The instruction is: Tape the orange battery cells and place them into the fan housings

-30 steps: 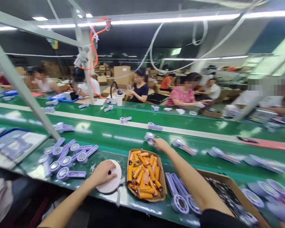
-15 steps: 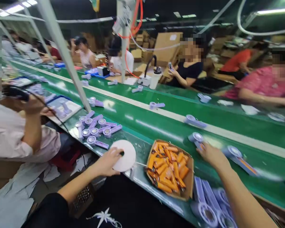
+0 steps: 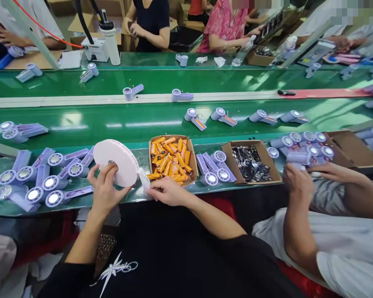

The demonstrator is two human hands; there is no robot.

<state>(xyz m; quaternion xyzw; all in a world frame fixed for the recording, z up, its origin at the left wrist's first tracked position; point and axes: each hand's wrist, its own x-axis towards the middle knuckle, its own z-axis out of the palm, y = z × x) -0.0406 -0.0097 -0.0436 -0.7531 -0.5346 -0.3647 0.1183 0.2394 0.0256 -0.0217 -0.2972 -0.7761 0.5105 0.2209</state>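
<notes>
My left hand [image 3: 105,188] grips a large white roll of tape [image 3: 124,159] by its centre hole, with the roll tilted up above the bench edge. A short loose strip of tape [image 3: 144,179] comes off the roll's right side. My right hand [image 3: 169,191] pinches the end of that strip between thumb and fingers. Just beyond the right hand is a cardboard box [image 3: 193,167] full of orange-wrapped battery cells [image 3: 170,157]. Several lilac handheld-fan bodies [image 3: 54,183] with open handles lie to the left of the roll. More fan bodies [image 3: 211,179] sit right of the box.
A green conveyor belt [image 3: 112,118] carries spaced-out fan bodies behind the bench. A box of small dark parts [image 3: 255,165] stands to the right, beside a co-worker's hands [image 3: 301,182]. Across the belt, other people sit near a white bottle [image 3: 112,45].
The view has swung right. My right hand has left a fan body at the belt and come to the tape strip. My left hand has raised the roll more upright.
</notes>
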